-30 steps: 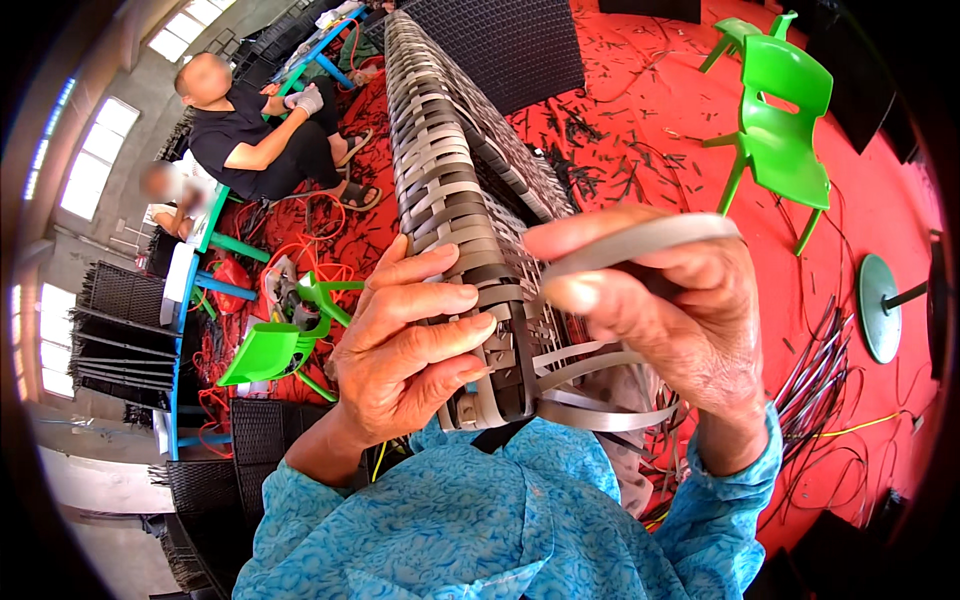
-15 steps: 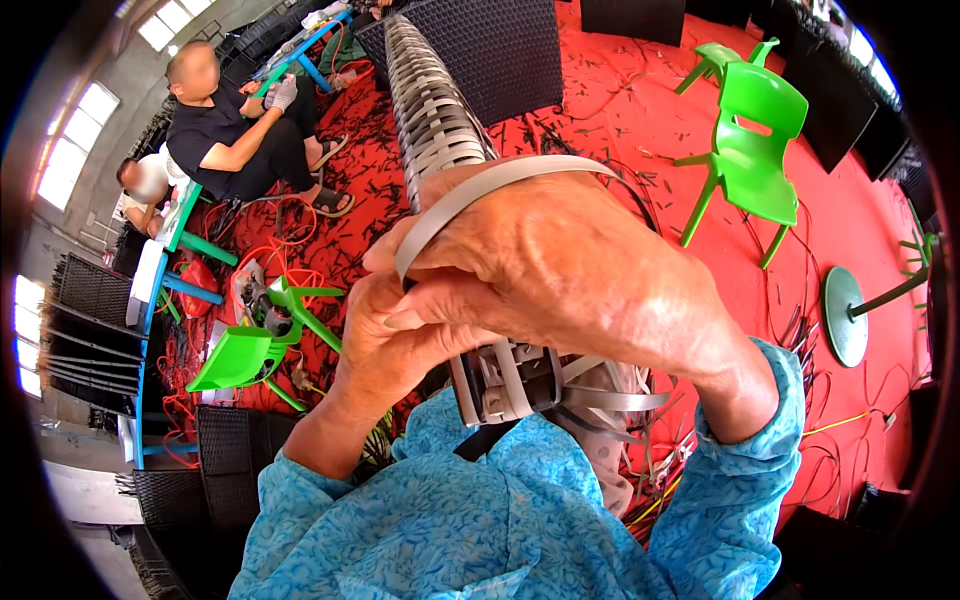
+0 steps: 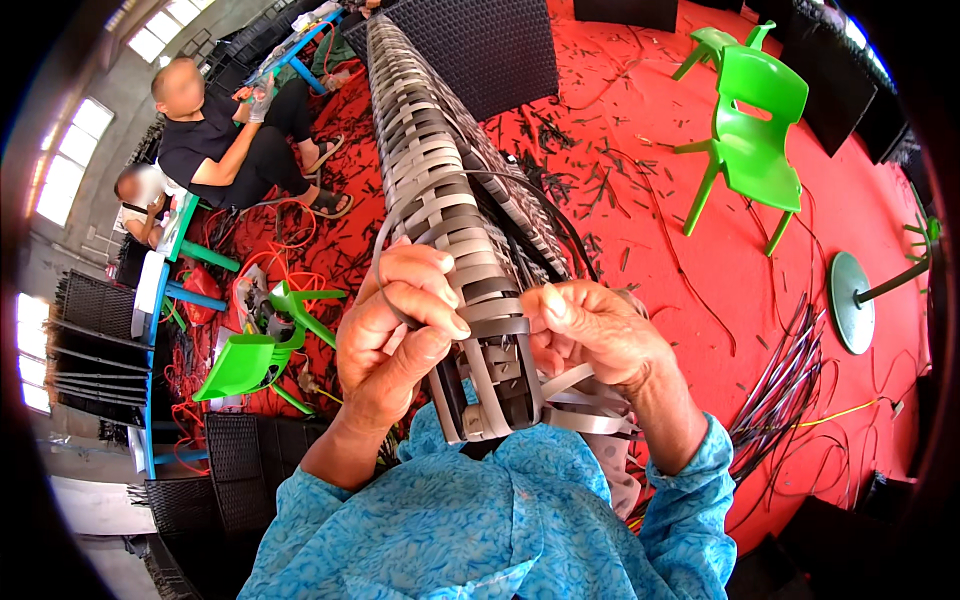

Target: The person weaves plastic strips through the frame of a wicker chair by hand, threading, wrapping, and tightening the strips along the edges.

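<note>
A long woven piece (image 3: 440,170) of grey and dark flat strips extends away from my lap, its near end against my blue patterned top. My left hand (image 3: 400,325) is on its left side, thumb and fingers pinched on a thin grey plastic strip (image 3: 381,262) that arches up over the weave. At the right edge of the weave is my right hand (image 3: 600,335), fingers curled and thumb raised, closed at the end of a strip wrapped across the frame; its fingertips are partly hidden. Loose grey strips (image 3: 580,420) curl below my right hand.
Green plastic chairs stand at right (image 3: 758,125) and left (image 3: 240,365). Bundled dark strips (image 3: 780,380) and scraps lie on the red floor (image 3: 690,290). A person (image 3: 215,140) in dark clothes sits at far left by a blue-legged bench; another sits nearer. A dark woven panel (image 3: 480,50) stands ahead.
My right hand has come down from across the weave to its right edge, uncovering the weave. The two hands have parted, and the grey strip now loops farther out over the weave.
</note>
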### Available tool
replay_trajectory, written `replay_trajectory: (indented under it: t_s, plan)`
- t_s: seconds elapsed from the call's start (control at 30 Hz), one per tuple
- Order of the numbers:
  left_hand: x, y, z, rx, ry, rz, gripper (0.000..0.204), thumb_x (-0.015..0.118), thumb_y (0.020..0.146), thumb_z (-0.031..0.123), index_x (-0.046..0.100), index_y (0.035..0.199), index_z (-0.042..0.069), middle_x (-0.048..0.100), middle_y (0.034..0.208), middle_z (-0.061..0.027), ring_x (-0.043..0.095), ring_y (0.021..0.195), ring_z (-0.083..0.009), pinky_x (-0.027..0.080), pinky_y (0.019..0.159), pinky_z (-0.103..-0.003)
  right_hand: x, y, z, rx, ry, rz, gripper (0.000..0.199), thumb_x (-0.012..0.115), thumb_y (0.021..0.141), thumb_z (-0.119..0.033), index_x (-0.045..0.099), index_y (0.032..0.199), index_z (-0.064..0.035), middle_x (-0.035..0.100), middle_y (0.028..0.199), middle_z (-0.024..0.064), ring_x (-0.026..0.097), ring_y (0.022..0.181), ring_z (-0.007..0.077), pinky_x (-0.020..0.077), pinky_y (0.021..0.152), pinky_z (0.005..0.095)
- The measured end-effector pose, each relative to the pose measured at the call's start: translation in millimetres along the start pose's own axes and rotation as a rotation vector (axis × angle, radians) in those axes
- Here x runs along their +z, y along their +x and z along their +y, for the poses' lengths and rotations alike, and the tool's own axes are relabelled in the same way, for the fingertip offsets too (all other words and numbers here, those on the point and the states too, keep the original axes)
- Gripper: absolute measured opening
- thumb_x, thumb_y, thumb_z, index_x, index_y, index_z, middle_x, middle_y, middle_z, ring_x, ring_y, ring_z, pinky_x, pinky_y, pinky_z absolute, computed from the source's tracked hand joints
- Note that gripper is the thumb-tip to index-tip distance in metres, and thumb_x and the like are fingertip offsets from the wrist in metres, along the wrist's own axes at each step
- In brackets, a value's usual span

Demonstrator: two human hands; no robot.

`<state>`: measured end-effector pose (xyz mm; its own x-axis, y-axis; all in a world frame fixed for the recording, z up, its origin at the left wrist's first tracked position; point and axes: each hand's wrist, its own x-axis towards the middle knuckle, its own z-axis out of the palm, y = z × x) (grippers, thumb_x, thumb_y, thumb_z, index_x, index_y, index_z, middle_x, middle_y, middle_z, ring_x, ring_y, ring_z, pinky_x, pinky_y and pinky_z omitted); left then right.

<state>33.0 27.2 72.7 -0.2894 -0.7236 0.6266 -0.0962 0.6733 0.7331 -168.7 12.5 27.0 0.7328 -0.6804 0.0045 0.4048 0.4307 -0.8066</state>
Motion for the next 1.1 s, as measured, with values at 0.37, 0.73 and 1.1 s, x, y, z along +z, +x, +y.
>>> replay_trajectory:
  t_s: [0.37, 0.73, 1.1]
  plan:
    - [-6.6, -7.5, -0.6, 0.006, 0.053, 0.022, 0.016, 0.060, 0.078, 0.023, 0.062, 0.073, 0.008, 0.053, 0.083, -0.0048, 0.048, 0.098, -0.0213, 0.019, 0.100, -0.041, 7.7, 25.4, 21.6, 0.007, 0.518, -0.276, 0.030, 0.058, 0.084, -0.031, 0.057, 0.092, -0.0017, 0.043, 0.064, -0.0051, 0.034, 0.052, 0.0022, 0.0273, 0.044, 0.0157]
    - [-15.5, -11.7, -0.4, -0.002, 0.115, -0.008, 0.020, 0.057, 0.077, 0.028, 0.062, 0.071, 0.010, 0.054, 0.084, -0.0037, 0.048, 0.098, -0.0220, 0.020, 0.100, -0.042, 9.9, 26.1, 29.3, 0.001, 0.519, -0.323, 0.037, 0.057, 0.084, -0.037, 0.055, 0.101, -0.0042, 0.047, 0.069, -0.0034, 0.039, 0.054, 0.0048, 0.0312, 0.047, 0.0180]
    - [-12.0, -24.5, -4.7, -0.038, -0.075, 0.177, 0.024, 0.047, 0.077, 0.022, 0.057, 0.060, 0.009, 0.054, 0.082, -0.0054, 0.048, 0.096, -0.0228, 0.019, 0.101, -0.040, 13.9, 31.9, 29.0, 0.148, 0.467, -0.217, 0.034, 0.053, 0.086, -0.040, 0.053, 0.081, -0.0064, 0.047, 0.065, -0.0011, 0.043, 0.053, 0.0081, 0.0331, 0.045, 0.0201]
